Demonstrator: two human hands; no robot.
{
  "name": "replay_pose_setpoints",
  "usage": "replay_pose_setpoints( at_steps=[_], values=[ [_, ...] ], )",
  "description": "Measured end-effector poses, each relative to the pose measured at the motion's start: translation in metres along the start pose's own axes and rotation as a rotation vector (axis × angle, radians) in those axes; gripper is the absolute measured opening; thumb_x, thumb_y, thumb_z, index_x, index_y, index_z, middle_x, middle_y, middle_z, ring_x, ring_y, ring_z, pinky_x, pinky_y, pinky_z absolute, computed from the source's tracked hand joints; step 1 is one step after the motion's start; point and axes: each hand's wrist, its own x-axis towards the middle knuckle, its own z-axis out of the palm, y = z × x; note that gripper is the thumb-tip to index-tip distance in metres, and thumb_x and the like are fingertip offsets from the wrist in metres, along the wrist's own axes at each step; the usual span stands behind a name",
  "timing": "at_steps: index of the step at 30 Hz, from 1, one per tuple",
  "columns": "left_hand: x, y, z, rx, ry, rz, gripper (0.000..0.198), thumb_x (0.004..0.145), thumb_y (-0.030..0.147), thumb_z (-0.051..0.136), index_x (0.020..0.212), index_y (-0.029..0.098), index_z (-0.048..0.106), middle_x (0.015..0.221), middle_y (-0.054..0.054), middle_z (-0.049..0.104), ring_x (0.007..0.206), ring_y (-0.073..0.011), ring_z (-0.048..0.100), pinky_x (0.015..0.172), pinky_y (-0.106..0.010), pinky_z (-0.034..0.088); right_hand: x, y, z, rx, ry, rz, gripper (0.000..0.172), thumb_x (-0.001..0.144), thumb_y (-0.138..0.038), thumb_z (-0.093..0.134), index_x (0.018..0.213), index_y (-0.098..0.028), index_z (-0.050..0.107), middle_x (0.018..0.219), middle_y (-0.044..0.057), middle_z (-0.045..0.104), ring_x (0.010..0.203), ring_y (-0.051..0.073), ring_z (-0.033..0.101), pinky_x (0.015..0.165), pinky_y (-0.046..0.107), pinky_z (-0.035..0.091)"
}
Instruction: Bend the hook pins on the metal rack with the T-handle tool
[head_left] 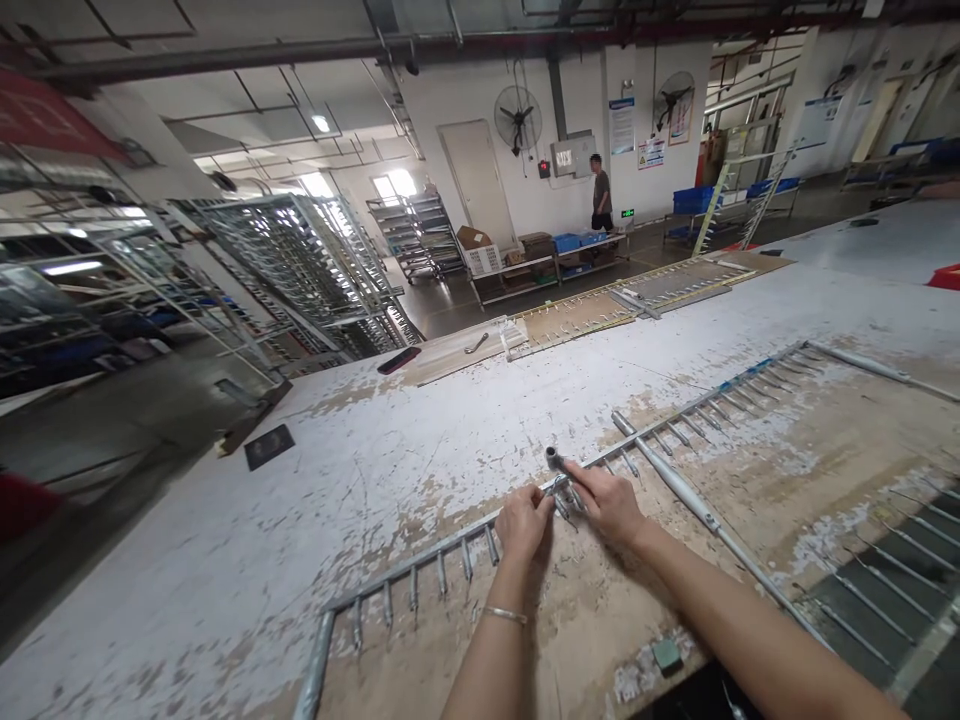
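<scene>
A long metal rack frame (420, 572) with several short prongs lies across the worn white table (360, 470). My left hand (523, 522) is closed, pinching the frame's rail near its middle. My right hand (609, 500) is closed on a small metal tool (556, 461) whose round head sticks up beside the rail. The two hands nearly touch at the rail. A thicker metal tube (679, 488) of the frame runs diagonally just right of my right hand.
A dark phone (399, 360) and a hook on a board (475, 345) lie at the table's far edge. More pronged strips (577, 315) lie further back. Wire rack trolleys (300, 270) stand left. A person (601, 193) stands by the far wall.
</scene>
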Motion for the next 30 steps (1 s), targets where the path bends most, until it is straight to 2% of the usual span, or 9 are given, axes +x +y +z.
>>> replay_pose_setpoints(
  at_steps=[3, 8, 13, 18, 23, 27, 28, 30],
  values=[
    [0.000, -0.001, 0.001, 0.001, 0.021, 0.012, 0.019, 0.080, 0.041, 0.062, 0.078, 0.023, 0.067, 0.085, -0.002, 0.070, 0.082, -0.0174, 0.060, 0.062, -0.025, 0.027, 0.002, 0.002, -0.001, -0.075, -0.118, 0.018, 0.041, 0.095, -0.029, 0.049, 0.135, -0.034, 0.053, 0.086, 0.004, 0.071, 0.074, 0.018, 0.064, 0.063, 0.024, 0.042],
    [0.001, -0.003, 0.004, -0.027, 0.032, 0.006, 0.018, 0.080, 0.041, 0.060, 0.077, 0.024, 0.066, 0.083, -0.001, 0.070, 0.080, -0.0170, 0.060, 0.061, -0.025, 0.026, 0.003, 0.001, -0.006, 0.059, 0.070, -0.008, 0.045, 0.099, -0.030, 0.039, 0.144, -0.028, 0.044, 0.099, 0.008, 0.071, 0.084, 0.019, 0.064, 0.073, 0.025, 0.045],
    [0.002, -0.002, 0.005, -0.025, 0.020, -0.005, 0.018, 0.079, 0.041, 0.061, 0.079, 0.024, 0.067, 0.084, -0.002, 0.070, 0.081, -0.0173, 0.060, 0.061, -0.025, 0.027, 0.004, 0.001, -0.010, -0.051, -0.160, 0.003, 0.041, 0.095, -0.027, 0.048, 0.134, -0.032, 0.055, 0.091, 0.003, 0.073, 0.081, 0.019, 0.065, 0.069, 0.025, 0.045],
    [0.001, -0.001, 0.003, -0.024, 0.019, 0.000, 0.017, 0.079, 0.041, 0.062, 0.078, 0.024, 0.067, 0.083, -0.001, 0.070, 0.081, -0.0169, 0.061, 0.061, -0.025, 0.028, 0.004, -0.002, -0.013, 0.037, 0.013, 0.009, 0.044, 0.099, -0.030, 0.039, 0.143, -0.027, 0.044, 0.103, 0.008, 0.071, 0.088, 0.019, 0.065, 0.075, 0.026, 0.045],
    [-0.001, 0.000, 0.000, -0.011, 0.008, -0.006, 0.019, 0.081, 0.042, 0.061, 0.081, 0.024, 0.068, 0.087, -0.002, 0.071, 0.083, -0.0171, 0.061, 0.062, -0.025, 0.029, 0.001, -0.002, -0.014, -0.054, -0.177, 0.012, 0.040, 0.095, -0.027, 0.048, 0.134, -0.032, 0.055, 0.092, 0.004, 0.073, 0.080, 0.020, 0.066, 0.068, 0.025, 0.044],
    [-0.001, 0.001, -0.002, -0.012, -0.008, -0.013, 0.021, 0.081, 0.043, 0.061, 0.079, 0.024, 0.067, 0.086, -0.001, 0.071, 0.082, -0.0163, 0.061, 0.061, -0.025, 0.028, 0.002, -0.003, -0.016, 0.019, -0.029, -0.011, 0.043, 0.099, -0.030, 0.042, 0.141, -0.028, 0.047, 0.105, 0.007, 0.071, 0.089, 0.019, 0.065, 0.073, 0.024, 0.044],
    [-0.001, 0.002, -0.002, -0.012, -0.006, -0.012, 0.020, 0.081, 0.043, 0.061, 0.079, 0.024, 0.067, 0.085, -0.001, 0.070, 0.081, -0.0162, 0.061, 0.061, -0.025, 0.028, 0.001, -0.002, -0.015, 0.018, -0.025, -0.004, 0.043, 0.099, -0.030, 0.041, 0.142, -0.028, 0.045, 0.105, 0.007, 0.071, 0.089, 0.019, 0.065, 0.074, 0.024, 0.044],
    [-0.001, 0.001, -0.001, -0.011, 0.001, -0.011, 0.018, 0.080, 0.041, 0.062, 0.079, 0.024, 0.067, 0.085, -0.001, 0.070, 0.081, -0.0163, 0.061, 0.061, -0.025, 0.028, 0.001, 0.000, -0.013, -0.028, -0.098, 0.013, 0.043, 0.098, -0.027, 0.044, 0.140, -0.029, 0.048, 0.100, 0.006, 0.072, 0.086, 0.019, 0.065, 0.071, 0.024, 0.044]
  ],
)
